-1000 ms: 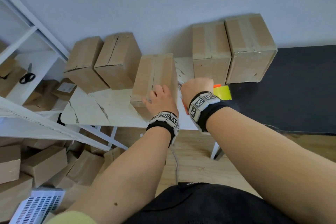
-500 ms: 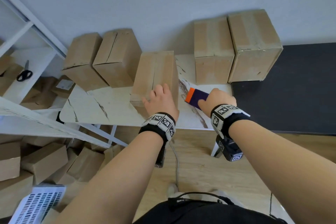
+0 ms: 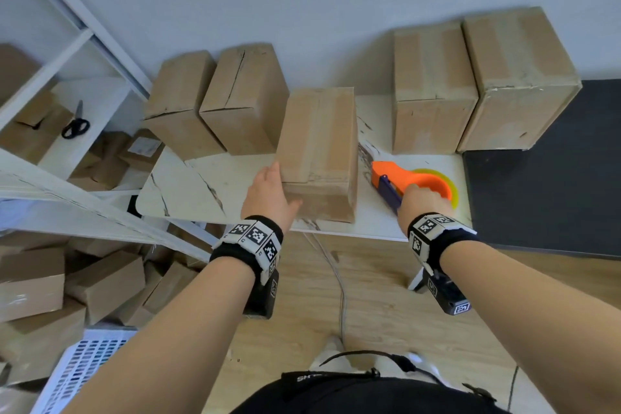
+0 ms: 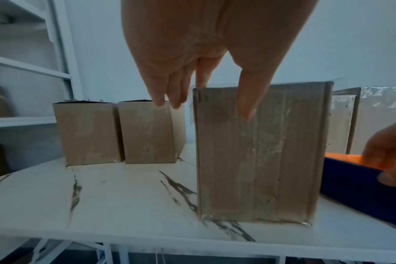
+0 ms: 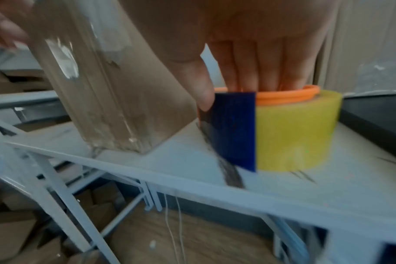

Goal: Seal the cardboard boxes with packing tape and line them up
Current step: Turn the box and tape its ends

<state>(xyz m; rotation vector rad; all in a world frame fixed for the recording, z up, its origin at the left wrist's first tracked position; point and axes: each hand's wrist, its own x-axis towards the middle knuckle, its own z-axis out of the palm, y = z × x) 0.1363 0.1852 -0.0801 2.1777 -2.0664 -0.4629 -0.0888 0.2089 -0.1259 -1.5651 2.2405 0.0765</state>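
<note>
A taped cardboard box [image 3: 319, 144] stands near the front of the white marbled table [image 3: 201, 191]. My left hand [image 3: 280, 186] is at its near left corner, with straight fingers along the left side and the thumb [image 4: 246, 107] laid on the front face [image 4: 260, 160]. To the box's right an orange and blue tape dispenser [image 3: 403, 178] with a yellow roll [image 5: 294, 135] sits on the table. My right hand [image 3: 420, 193] holds it, fingers [image 5: 260, 71] down inside the orange ring and thumb against the blue plate.
Two boxes with split tops [image 3: 181, 111] [image 3: 245, 101] stand at the back left, two taped ones [image 3: 433, 87] [image 3: 517, 77] at the back right. A black surface [image 3: 544, 195] adjoins on the right. The white shelf [image 3: 50, 205] holds scissors [image 3: 75, 126]. More boxes [image 3: 50, 279] lie on the floor.
My right hand came off the box and moved right and down, and the dispenser now rests on the table. My left hand slid from the box top to its near left corner.
</note>
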